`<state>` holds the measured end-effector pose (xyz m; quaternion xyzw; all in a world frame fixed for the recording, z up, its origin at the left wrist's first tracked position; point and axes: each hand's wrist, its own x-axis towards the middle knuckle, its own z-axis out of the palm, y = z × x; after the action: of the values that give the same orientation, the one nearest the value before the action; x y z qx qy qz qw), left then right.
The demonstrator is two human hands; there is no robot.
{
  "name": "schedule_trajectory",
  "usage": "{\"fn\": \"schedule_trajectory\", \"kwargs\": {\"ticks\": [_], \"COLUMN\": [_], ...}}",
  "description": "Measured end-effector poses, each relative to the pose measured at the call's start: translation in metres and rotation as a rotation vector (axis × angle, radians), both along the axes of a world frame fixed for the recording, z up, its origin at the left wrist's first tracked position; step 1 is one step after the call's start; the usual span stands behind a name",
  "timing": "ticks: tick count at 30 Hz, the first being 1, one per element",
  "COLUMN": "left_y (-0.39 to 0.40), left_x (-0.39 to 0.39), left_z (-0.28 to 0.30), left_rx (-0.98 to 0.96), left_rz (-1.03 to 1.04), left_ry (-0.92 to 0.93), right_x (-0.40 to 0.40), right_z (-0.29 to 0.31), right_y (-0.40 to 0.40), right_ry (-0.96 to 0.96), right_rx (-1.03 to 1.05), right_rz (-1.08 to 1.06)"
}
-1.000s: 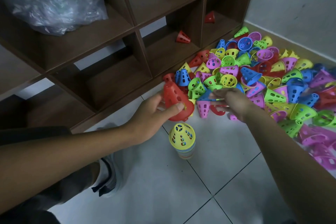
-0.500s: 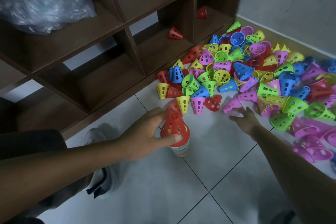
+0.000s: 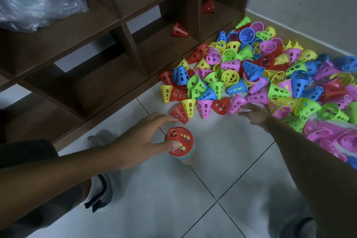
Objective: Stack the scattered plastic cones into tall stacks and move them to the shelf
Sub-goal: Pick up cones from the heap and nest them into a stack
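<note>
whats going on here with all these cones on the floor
A person is stacking plastic cones. The left hand holds a red cone with thumb and fingers on top of a stack standing on the tiled floor. The right hand reaches open toward a pink cone at the edge of the big loose pile. The shelf holds only two single red cones.

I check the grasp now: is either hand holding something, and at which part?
The left hand grips the red top cone of the stack by its side wall; the right hand holds nothing.
</note>
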<state>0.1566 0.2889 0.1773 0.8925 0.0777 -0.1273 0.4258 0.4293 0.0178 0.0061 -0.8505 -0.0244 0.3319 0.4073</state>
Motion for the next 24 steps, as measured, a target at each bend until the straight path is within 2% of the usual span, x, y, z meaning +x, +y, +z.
{"fn": "schedule_trajectory", "kwargs": {"ticks": [4, 11, 15, 20, 24], "left_y": [0.002, 0.005, 0.004, 0.004, 0.008], "left_x": [0.008, 0.017, 0.018, 0.020, 0.020], "left_z": [0.008, 0.011, 0.014, 0.019, 0.020], "left_rx": [-0.052, -0.046, -0.050, -0.041, -0.010], "left_rz": [0.016, 0.049, 0.056, 0.086, 0.111], "left_ry": [0.018, -0.014, -0.010, -0.026, -0.011], "right_x": [0.007, 0.011, 0.006, 0.004, 0.000], "right_z": [-0.002, -0.008, -0.009, -0.010, -0.016], "right_y": [0.005, 0.027, 0.044, 0.060, 0.073], "right_ry": [-0.054, -0.266, -0.273, -0.272, -0.349], "right_rx": [-0.047, -0.170, -0.174, -0.302, -0.415], "right_rz": [0.050, 0.151, 0.141, 0.199, 0.188]}}
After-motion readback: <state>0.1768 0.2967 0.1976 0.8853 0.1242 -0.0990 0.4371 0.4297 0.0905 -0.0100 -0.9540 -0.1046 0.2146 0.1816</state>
